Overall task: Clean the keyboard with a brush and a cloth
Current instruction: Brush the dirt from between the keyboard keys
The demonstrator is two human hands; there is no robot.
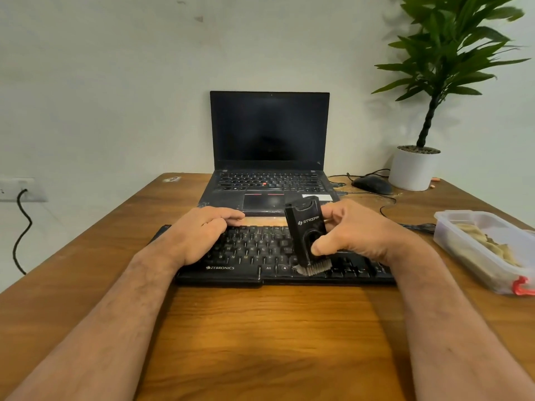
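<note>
The right hand (356, 230) grips the black brush (307, 235) upright, thumb on its front, bristles touching the keyboard (254, 256) just below that hand; the left hand (202, 233) rests flat, fingers relaxed, on the keyboard's left half; the keyboard lies on the worktop (260, 328) under both hands.

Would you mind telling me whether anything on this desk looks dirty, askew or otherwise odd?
The laptop palm rest looks dusty and speckled, with a chipped-looking front left corner. Pale crumbs lie on the table near the mouse.
</note>
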